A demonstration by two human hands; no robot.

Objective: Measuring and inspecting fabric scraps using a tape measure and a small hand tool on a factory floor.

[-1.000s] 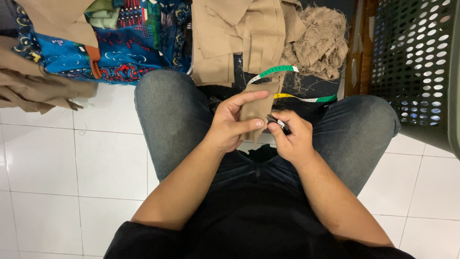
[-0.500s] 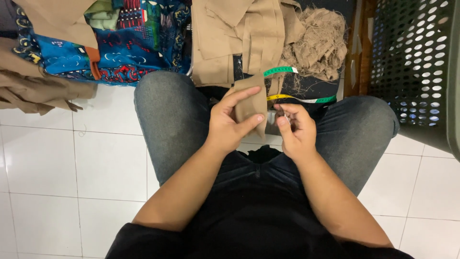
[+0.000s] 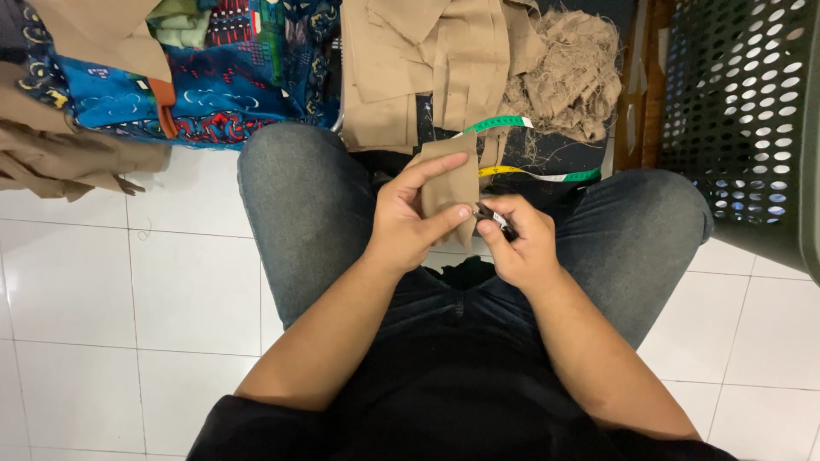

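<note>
White glazed floor tiles [image 3: 154,282] are spreading under heaps of tan cloth pieces [image 3: 427,68] and a dark green perforated plastic basket [image 3: 752,111] standing at the right. Above the lap, the left hand [image 3: 406,226] is pinching a small tan fabric strip [image 3: 451,183] between thumb and forefinger. The right hand [image 3: 517,239] is closing around a small dark tool [image 3: 495,218], mostly hidden and hard to identify.

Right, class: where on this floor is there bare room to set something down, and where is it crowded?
Free: white tiles left of the left knee, below the tan cloth. A smaller patch lies between the right knee and the basket. Crowded: the fabric pile ahead.
</note>
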